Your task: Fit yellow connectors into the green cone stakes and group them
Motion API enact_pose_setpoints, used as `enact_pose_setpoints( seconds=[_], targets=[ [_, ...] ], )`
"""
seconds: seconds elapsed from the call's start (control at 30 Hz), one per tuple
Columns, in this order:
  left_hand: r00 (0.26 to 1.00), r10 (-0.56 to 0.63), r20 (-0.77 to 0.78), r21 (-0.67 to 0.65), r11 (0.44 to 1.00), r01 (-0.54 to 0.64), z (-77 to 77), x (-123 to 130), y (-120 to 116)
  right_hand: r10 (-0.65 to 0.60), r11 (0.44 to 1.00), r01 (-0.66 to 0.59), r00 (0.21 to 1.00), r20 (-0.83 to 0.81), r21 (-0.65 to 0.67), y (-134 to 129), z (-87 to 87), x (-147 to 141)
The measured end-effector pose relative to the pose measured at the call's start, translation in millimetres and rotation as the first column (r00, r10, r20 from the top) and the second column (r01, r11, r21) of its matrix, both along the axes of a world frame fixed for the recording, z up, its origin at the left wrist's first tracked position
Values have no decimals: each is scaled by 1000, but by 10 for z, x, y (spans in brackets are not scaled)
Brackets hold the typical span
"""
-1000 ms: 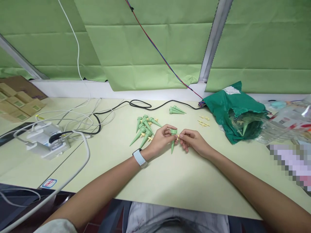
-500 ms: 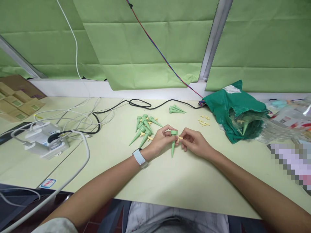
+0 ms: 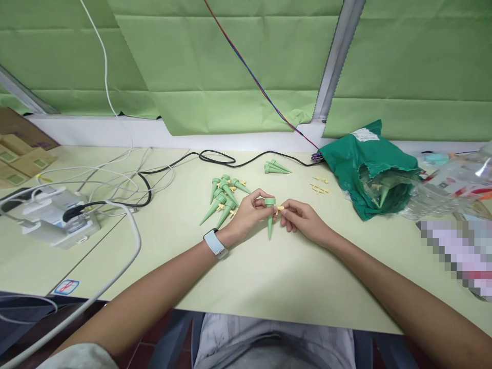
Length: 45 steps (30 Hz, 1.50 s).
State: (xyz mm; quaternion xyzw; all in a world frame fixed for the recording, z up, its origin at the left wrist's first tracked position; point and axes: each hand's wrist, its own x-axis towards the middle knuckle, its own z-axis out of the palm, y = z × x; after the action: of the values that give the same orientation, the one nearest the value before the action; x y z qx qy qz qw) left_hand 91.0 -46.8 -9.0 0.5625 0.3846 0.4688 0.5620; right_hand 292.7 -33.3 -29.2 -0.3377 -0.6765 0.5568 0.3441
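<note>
While both forearms reach in from the bottom corners, the left hand [image 3: 249, 215] pinches a green spike [image 3: 270, 224] between thumb and curled fingers, closed just below its round cap. The spike is at the middle of the view, over the pale table [image 3: 292, 287]. Its long axis runs nearly straight up and down in the view, cap at the top, narrow tip pointing down; whether the tip touches the table cannot be told. The right hand [image 3: 306, 220] has its thumb and forefinger closed on a small yellow piece [image 3: 280, 208] at the spike's right side, just under the cap. That piece points sideways, roughly across the spike. Left of the hands lies a pile of green spikes [image 3: 221, 199], tips fanning in different directions. Farther back, a few loose spikes [image 3: 277, 169] point right, near scattered yellow pieces [image 3: 320, 190].
</note>
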Motion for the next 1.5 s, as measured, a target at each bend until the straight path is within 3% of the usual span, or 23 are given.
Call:
enact_pose_setpoints(
  seconds=[1.17, 1.5],
  targets=[
    [999, -10, 39, -28, 1000, 11, -15, 19, 14, -175, 984, 176, 982, -71, 3, 11, -25, -55],
    [996, 84, 39, -43, 996, -82, 5, 26, 26, -248, 969, 249, 964, -95, 2, -23, 64, -57]
  ],
)
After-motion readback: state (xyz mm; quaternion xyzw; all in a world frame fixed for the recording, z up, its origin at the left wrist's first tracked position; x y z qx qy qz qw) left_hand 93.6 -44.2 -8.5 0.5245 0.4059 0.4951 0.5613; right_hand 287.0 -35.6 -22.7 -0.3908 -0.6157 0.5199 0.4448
